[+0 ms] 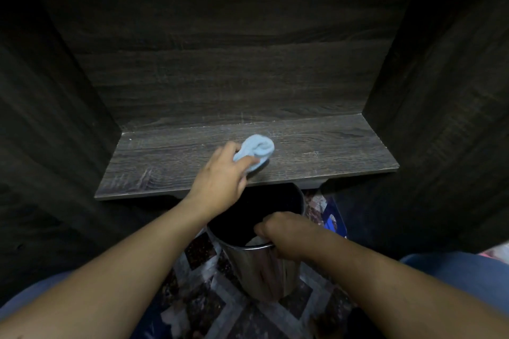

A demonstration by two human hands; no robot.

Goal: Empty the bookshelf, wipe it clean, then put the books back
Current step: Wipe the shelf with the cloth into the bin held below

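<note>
Left hand [220,181] clenched on bunched cloth [256,150], pressed onto the shelf [316,151] near its front edge. The board's long axis runs left-right of the grip, with pale streaks right of and behind it. Right hand [286,234] grips the bin [261,270] rim, below the cloth. 0 books visible.
</note>
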